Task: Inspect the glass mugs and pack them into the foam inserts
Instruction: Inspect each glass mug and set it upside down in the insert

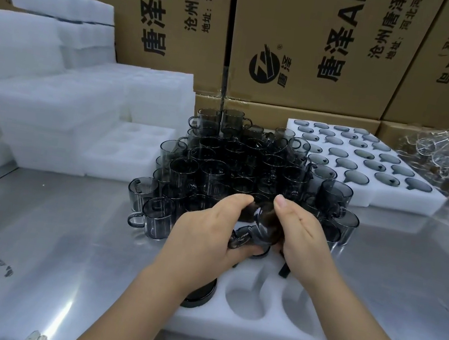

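Observation:
My left hand [208, 231] and my right hand [304, 234] together grip one smoky grey glass mug [260, 224], tilted on its side, handle toward me. They hold it just above a white foam insert [251, 334] with round cavities. One mug [199, 294] sits in the insert's left cavity, partly hidden by my left forearm. Behind my hands stands a dense pile of several more grey mugs [235, 165], stacked in layers on the steel table.
A filled foam insert [405, 202] with mugs in every cavity lies at the back right. Clear glass mugs [446, 162] crowd the far right. Stacks of blank foam inserts [61, 104] fill the left. Cardboard cartons [308, 51] wall the back.

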